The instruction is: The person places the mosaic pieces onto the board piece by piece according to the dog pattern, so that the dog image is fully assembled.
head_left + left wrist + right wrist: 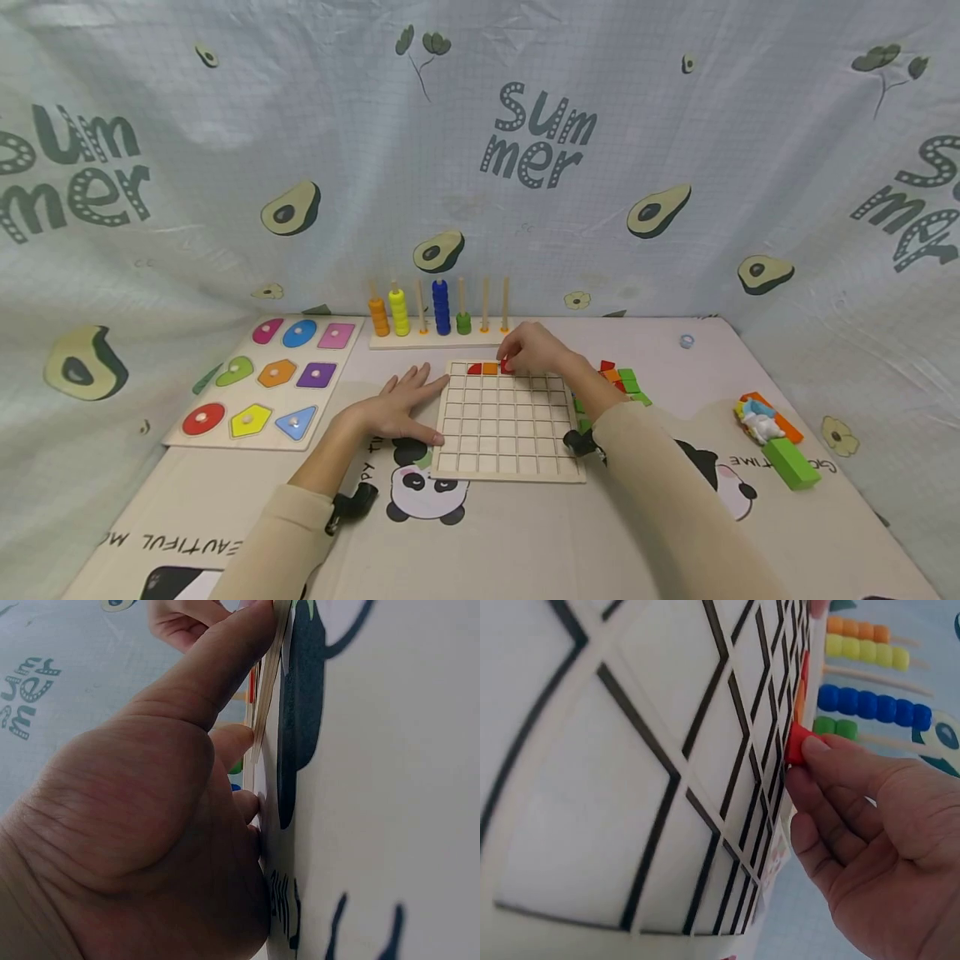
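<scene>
A wooden grid board (495, 433) with square cells lies in front of me. My left hand (397, 408) rests by its left edge with fingers spread, the thumb and index finger touching the frame. In the top row sit a red rounded tile (475, 369) and an orange square tile (490, 368). Beside them, my right hand (536, 350) pinches a red tile (798, 742) between thumb and fingers at the top row. The right wrist view shows this tile against the grid; its full shape is partly covered by the thumb.
Loose green tiles (628, 381) and red ones lie right of the board, partly behind the right arm. Behind the board stands a peg rack (427, 341) with coloured beads. A shape puzzle (296, 393) lies left; a green block (791, 464) and small toy figure (761, 422) lie right.
</scene>
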`<action>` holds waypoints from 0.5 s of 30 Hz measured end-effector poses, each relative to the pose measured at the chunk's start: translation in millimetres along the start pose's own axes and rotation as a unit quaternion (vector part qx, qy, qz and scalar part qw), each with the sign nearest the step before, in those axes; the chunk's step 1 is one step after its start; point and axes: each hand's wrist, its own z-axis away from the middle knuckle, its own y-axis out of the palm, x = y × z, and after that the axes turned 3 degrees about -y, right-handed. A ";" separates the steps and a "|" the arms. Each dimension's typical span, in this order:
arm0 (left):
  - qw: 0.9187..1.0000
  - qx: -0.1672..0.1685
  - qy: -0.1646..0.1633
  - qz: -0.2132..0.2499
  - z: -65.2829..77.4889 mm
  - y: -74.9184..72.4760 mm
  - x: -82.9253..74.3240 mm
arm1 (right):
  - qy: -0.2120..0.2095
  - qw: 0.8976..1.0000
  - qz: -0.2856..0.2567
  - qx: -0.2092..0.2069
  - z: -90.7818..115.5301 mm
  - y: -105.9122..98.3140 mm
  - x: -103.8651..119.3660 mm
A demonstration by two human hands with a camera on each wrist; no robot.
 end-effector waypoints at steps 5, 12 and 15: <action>1.000 0.000 -0.002 -0.002 0.2 0.6 -0.4 | -0.003 0.999 0.031 -0.004 -1.1 5.4 1.5; 1.000 -0.001 -0.002 -0.004 0.8 0.4 -0.6 | 0.006 0.998 0.060 -0.009 -0.6 10.2 -0.3; 1.000 -0.003 -0.003 -0.009 1.0 0.6 -0.5 | -0.001 0.998 0.058 0.000 3.0 8.7 -0.7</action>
